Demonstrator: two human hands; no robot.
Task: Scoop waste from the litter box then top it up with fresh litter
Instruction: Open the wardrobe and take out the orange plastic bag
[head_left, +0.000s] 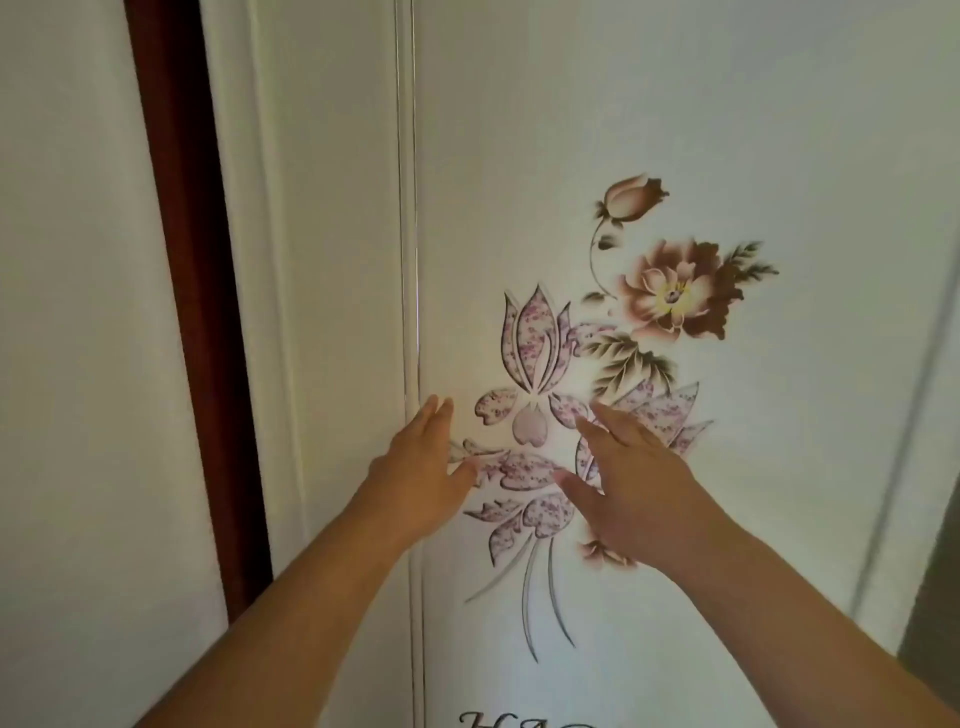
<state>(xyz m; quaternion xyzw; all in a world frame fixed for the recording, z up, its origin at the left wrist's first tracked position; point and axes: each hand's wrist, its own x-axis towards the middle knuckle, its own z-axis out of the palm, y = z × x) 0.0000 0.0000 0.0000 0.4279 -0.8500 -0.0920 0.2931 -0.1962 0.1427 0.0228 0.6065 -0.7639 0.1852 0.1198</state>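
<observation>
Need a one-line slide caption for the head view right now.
Both hands, left and right, open toward a white panel with a flower print; no litter box visible.

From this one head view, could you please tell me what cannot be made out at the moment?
- Litter box, scoop, fresh litter: none appear in the head view.
- Lettering on the flowered panel: cut off by the bottom edge.
- Left hand and right hand, fingers straight: contact with the panel cannot be told.
- What lies behind the panel: hidden by it.
- Dark strip at the right edge: cut off, unidentifiable.
</observation>
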